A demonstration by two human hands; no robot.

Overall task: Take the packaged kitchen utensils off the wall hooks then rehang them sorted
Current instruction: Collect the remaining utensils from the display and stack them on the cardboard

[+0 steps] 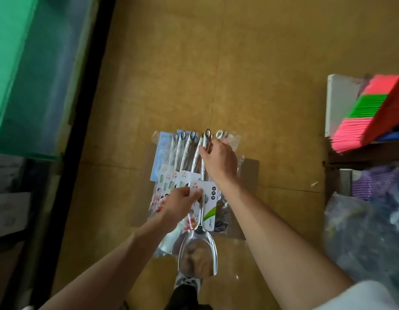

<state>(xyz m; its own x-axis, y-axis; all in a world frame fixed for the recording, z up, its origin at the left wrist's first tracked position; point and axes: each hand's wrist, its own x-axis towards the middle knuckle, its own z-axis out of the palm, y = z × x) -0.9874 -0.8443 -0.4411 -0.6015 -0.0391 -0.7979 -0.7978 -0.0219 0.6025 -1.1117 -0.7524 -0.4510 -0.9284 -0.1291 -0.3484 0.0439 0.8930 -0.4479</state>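
a person is looking down at a yellowish floor [171, 63], where a row of packaged utensils [182, 153] is lying side by side, handles pointing away. the right hand [219, 161] is curling its fingers round the top of the handle of a steel scoop [198, 253], near the hanging hole. the left hand [182, 201] is pinching the printed card [210, 198] at the handle's middle. the scoop is lying over the row, its shiny bowl nearest the person's shoe [187, 283]. it is looking rigid, fairly light and slick, so the handle end is seeming the surest hold; the card is likely to bend or slide if pulled. bright brooms [373, 108] are leaning at the right.
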